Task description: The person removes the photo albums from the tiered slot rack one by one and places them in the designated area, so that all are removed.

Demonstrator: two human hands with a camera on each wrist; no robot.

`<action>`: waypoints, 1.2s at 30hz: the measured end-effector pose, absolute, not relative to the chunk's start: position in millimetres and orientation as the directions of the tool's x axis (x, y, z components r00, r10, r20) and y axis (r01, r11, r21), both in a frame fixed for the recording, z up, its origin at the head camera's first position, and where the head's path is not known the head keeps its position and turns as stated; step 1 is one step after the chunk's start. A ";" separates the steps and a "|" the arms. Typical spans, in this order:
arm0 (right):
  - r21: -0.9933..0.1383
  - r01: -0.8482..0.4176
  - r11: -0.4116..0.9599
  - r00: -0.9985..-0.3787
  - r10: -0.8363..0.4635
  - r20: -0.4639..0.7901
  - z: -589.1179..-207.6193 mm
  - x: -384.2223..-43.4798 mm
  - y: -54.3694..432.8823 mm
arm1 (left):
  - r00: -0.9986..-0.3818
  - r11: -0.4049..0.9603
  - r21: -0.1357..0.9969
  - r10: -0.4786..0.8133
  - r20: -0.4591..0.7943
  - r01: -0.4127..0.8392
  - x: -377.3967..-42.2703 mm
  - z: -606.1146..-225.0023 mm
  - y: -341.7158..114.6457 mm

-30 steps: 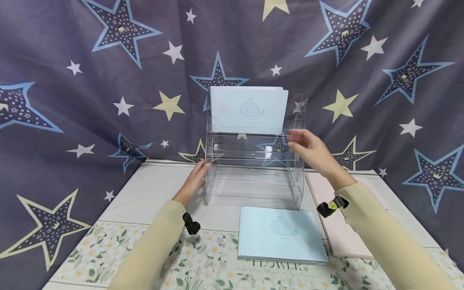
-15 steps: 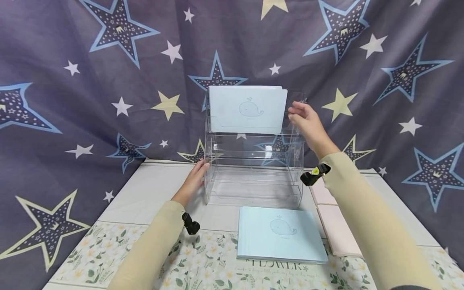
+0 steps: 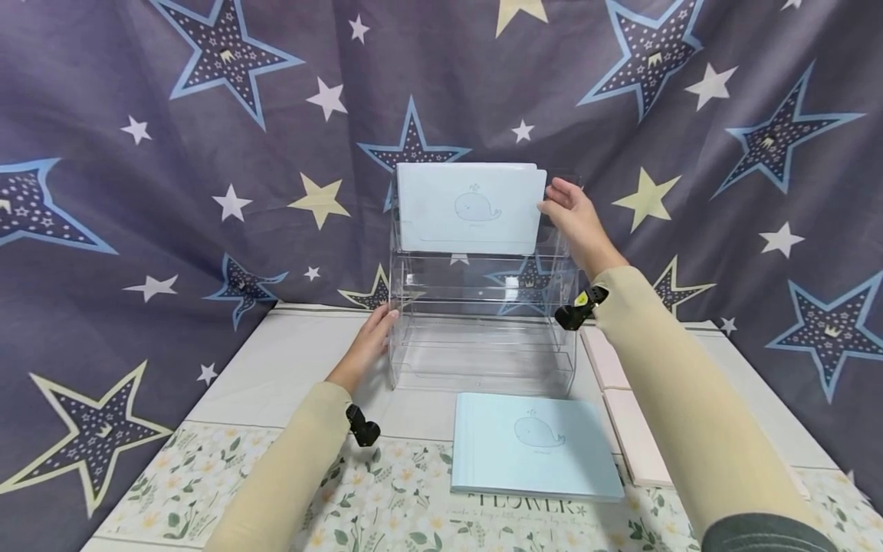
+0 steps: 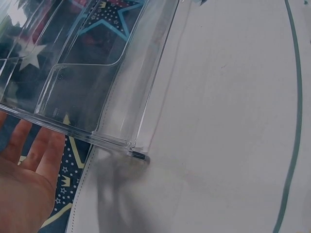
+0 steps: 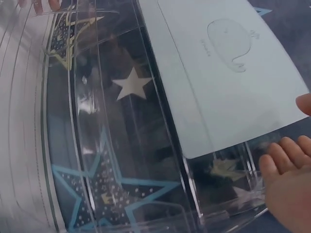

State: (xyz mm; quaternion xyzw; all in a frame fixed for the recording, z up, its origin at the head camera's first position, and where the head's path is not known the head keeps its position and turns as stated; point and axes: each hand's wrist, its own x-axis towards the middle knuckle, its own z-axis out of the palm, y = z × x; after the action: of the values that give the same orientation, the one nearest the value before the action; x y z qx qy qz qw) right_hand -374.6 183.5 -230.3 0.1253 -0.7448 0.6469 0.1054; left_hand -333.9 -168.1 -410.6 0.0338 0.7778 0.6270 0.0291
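A clear acrylic tiered rack (image 3: 483, 372) stands upright in the head view. Its top tier holds pale whale-print booklets (image 3: 441, 207), two edges showing. At their right edge is my right hand (image 3: 574, 217); in the right wrist view its thumb (image 5: 304, 104) lies at the booklet edge, apart from the fingers. Whether the thumb touches cannot be told. My left hand (image 3: 368, 343) rests against the rack's left side panel; in the left wrist view its fingers (image 4: 51, 155) are extended along the panel edge. A light-blue whale-print stack (image 3: 538, 448) lies before the rack.
Pink booklets (image 3: 638, 437) lie to the right, partly behind the right sleeve (image 3: 676, 383). The table has a white cloth (image 3: 297, 345) and a floral front strip (image 3: 393, 491). A star-patterned curtain (image 3: 331, 253) hangs behind.
My right hand has risen along the rack's right side, then moved left to the edge of the top booklets. My left hand has stayed against the rack.
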 end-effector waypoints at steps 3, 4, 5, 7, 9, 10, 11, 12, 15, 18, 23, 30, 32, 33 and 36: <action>-0.944 -0.314 0.106 -0.949 -0.054 0.309 -231.6 -379.8 180.7 | -0.996 0.200 0.980 0.093 -0.005 0.014 -332.7 -409.1 -167.6; -0.945 -0.313 0.098 -0.950 -0.055 0.308 -232.1 -381.2 179.7 | -0.995 0.196 0.980 0.095 -0.004 0.015 -332.7 -409.2 -167.6; -0.946 -0.312 0.092 -0.950 -0.055 0.308 -232.7 -382.7 178.8 | -0.996 0.195 0.981 0.094 -0.001 0.017 -332.8 -409.4 -167.7; -0.946 -0.311 0.089 -0.950 -0.056 0.307 -234.0 -384.7 176.5 | -0.996 0.194 0.981 0.090 0.002 0.020 -333.7 -410.7 -168.1; -0.946 -0.311 0.096 -0.950 -0.057 0.306 -235.6 -385.6 174.8 | -0.996 0.195 0.980 0.086 0.007 0.024 -334.9 -412.2 -168.3; -0.945 -0.311 0.101 -0.950 -0.057 0.306 -236.5 -385.7 174.0 | -0.996 0.199 0.980 0.084 0.007 0.024 -335.7 -413.3 -168.4; -0.945 -0.311 0.100 -0.950 -0.058 0.307 -237.4 -386.0 173.3 | -0.997 0.200 0.980 0.082 0.009 0.025 -336.3 -414.0 -168.5; -0.945 -0.311 0.102 -0.950 -0.060 0.306 -238.2 -385.9 172.3 | -0.997 0.199 0.980 0.081 0.010 0.026 -336.8 -414.7 -168.5; -0.942 -0.323 0.088 -0.946 -0.064 0.319 -240.0 -386.0 169.3 | -0.997 0.204 0.979 0.077 0.010 0.026 -337.6 -415.9 -168.6; -0.938 -0.336 0.085 -0.941 -0.057 0.332 -240.9 -386.3 165.6 | -0.997 0.209 0.978 0.073 0.009 0.024 -337.0 -415.6 -168.4; -0.934 -0.330 0.138 -0.943 -0.010 0.332 -243.7 -389.3 161.2 | -0.998 0.209 0.978 0.070 0.004 0.019 -335.5 -413.9 -168.0; -0.932 -0.316 0.179 -0.946 0.014 0.324 -246.5 -392.3 156.7 | -0.996 0.199 0.980 0.087 0.009 0.026 -335.0 -412.1 -167.0; -0.935 -0.309 0.177 -0.948 0.017 0.317 -245.9 -391.9 155.6 | -0.996 0.197 0.980 0.088 0.012 0.030 -335.0 -412.1 -167.1; -0.936 -0.302 0.180 -0.951 0.017 0.310 -245.5 -391.4 155.2 | -0.996 0.197 0.980 0.088 0.013 0.031 -334.9 -412.2 -167.1; -0.942 -0.285 0.177 -0.957 0.009 0.291 -244.8 -390.8 154.6 | -0.997 0.205 0.978 0.079 0.011 0.027 -335.3 -413.0 -167.4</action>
State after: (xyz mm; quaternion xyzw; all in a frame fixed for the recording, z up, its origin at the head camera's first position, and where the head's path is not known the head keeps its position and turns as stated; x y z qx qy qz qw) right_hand -390.8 154.6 -244.8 0.0912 -0.7583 0.6351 0.1157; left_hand -335.3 -167.4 -413.0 0.0342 0.7761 0.6294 0.0206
